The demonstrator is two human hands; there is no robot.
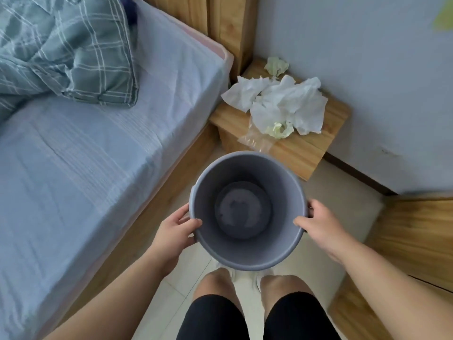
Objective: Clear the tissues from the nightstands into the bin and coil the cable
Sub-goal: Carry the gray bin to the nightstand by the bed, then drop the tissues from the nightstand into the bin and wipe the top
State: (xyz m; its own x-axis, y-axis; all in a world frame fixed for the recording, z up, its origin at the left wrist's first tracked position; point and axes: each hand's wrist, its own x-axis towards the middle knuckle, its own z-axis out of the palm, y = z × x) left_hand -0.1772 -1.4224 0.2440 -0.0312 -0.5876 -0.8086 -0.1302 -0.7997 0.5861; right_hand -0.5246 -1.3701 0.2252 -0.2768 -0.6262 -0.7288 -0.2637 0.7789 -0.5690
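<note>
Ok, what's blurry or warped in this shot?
Head view: soft even light, no glare; wide-angle distortion bows the bed edge; the wooden furniture at right and green patch top right are smeared; bin and tissues look fairly sharp.

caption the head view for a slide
Empty grey bin gripped by left hand and right hand before a nightstand strewn with tissues.
</note>
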